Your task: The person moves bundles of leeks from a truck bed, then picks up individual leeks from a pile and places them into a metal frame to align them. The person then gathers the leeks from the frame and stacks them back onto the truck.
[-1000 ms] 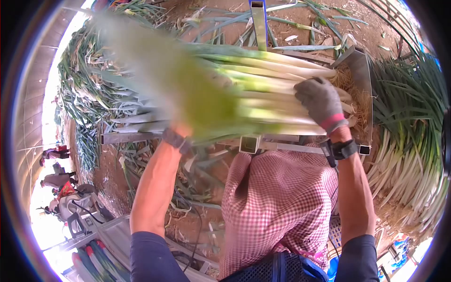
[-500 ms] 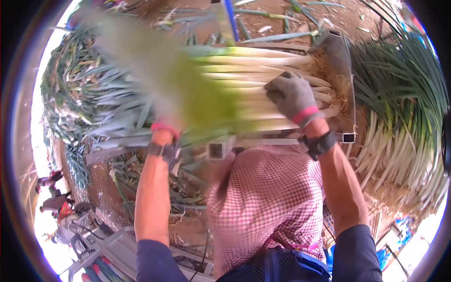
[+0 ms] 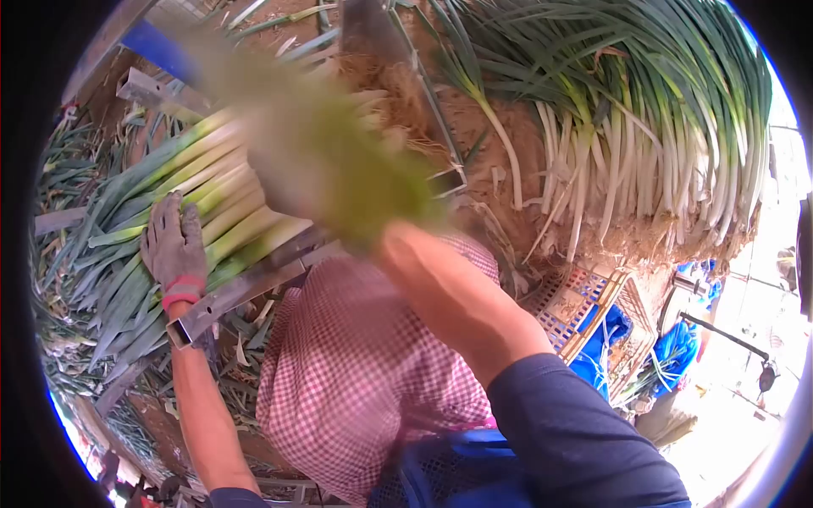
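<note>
My left hand (image 3: 175, 241), in a grey glove with a pink cuff, lies with its fingers stretched out on the green leaves of a row of long green onions (image 3: 224, 182). Their white stalks slant up toward the right on a metal rack (image 3: 229, 298). My right forearm (image 3: 461, 300) reaches across toward the stalks and roots. A green-grey blur over the middle of the view covers most of my right hand, so its fingers and anything in them are hidden.
A big heap of green onions (image 3: 627, 144) with roots lies on the soil at the upper right. Below it stands a plastic crate (image 3: 584, 309) with blue material inside. Cut leaves litter the ground at the left. Checked cloth (image 3: 364, 364) covers my lap.
The view has swung to the right, bringing the onion heap and crate further in. My left hand shows on the leaves, out from behind the blur; my right hand has gone behind it.
</note>
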The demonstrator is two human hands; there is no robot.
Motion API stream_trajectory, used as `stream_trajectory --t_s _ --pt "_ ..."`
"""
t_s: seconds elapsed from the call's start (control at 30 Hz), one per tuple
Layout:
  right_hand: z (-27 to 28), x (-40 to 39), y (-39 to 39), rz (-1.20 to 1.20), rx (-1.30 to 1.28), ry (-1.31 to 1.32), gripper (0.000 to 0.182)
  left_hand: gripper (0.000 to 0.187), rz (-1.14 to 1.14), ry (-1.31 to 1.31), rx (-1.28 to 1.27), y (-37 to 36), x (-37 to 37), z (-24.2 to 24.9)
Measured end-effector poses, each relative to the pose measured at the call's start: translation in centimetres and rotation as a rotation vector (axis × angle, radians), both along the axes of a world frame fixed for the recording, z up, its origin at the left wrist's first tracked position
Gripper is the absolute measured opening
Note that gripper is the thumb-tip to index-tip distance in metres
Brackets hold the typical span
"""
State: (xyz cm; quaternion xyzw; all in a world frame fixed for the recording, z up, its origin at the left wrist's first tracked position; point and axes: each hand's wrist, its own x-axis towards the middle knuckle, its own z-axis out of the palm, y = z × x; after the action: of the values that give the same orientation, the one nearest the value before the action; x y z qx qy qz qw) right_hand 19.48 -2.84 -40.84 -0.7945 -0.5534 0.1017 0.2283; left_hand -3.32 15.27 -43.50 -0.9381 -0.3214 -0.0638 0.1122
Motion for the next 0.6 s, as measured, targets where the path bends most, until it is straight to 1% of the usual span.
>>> stream_trajectory --t_s 0.03,0.07,0.1,0.13,0.2,0.23,0.27,0.33,0.37,0.4,0.43,0.47,0.5,0.53,0.57,0.6 --pt "-1.8 -0.3 1.3 0.046 0.03 0.071 0.019 0.047 0.024 0.02 -0.021 0.3 -0.1 0.2" --pt "-5.3 -0.6 2.7 0.089 0.063 0.134 0.02 0.048 0.044 0.033 -0.04 0.3 -0.1 0.4" --pt "-3.4 -0.5 1.1 0.054 0.076 0.091 0.021 0.049 0.064 0.04 -0.062 0.0 0.2 0.9" --pt "-1.9 -0.4 -0.4 0.018 0.087 0.049 0.022 0.047 0.041 0.029 -0.057 -0.3 0.4 1.4" --pt "1.4 -1.5 -5.2 -0.022 0.366 0.09 0.02 0.043 -0.057 0.027 -0.021 2.1 -0.9 0.4" --pt "3.7 -1.4 -9.0 0.038 0.385 0.181 0.019 0.042 -0.1 0.026 -0.006 2.9 -1.3 -0.4" --pt "4.9 -0.8 -13.0 0.114 0.493 0.218 0.021 0.041 -0.106 0.005 -0.035 2.8 -1.1 -0.5" --pt "5.2 0.6 -19.9 0.057 0.521 0.441 0.027 0.039 -0.11 -0.032 -0.087 2.6 -0.9 0.2" --pt "4.8 2.4 -23.1 -0.02 0.512 0.42 0.031 0.039 -0.098 -0.047 -0.124 2.4 -1.0 0.4" --pt "2.5 3.8 -26.4 -0.151 0.487 0.51 0.032 0.039 -0.087 -0.062 -0.16 2.3 -1.0 0.5" --pt "1.5 5.5 -29.3 -0.323 0.342 0.41 0.028 0.039 -0.078 -0.077 -0.195 2.4 -1.0 0.6" --pt "-0.6 7.5 -32.2 -0.495 0.016 0.302 0.022 0.041 -0.086 -0.1 -0.251 2.9 -1.3 0.3" --pt "-3.9 9.7 -35.6 -0.609 -0.168 0.073 0.024 0.041 -0.087 -0.109 -0.263 3.2 -1.4 0.1" --pt "-5.2 12.7 -38.7 -0.758 -0.172 0.11 0.03 0.041 -0.087 -0.114 -0.277 3.5 -1.7 -0.1" --pt "-4.5 15.4 -39.4 -0.945 -0.308 0.141 0.035 0.042 -0.087 -0.115 -0.291 3.6 -1.9 -0.1" --pt "-5.6 18.5 -41.8 -0.982 -0.279 0.002 0.039 0.043 -0.065 -0.097 -0.302 3.6 -1.9 0.0"
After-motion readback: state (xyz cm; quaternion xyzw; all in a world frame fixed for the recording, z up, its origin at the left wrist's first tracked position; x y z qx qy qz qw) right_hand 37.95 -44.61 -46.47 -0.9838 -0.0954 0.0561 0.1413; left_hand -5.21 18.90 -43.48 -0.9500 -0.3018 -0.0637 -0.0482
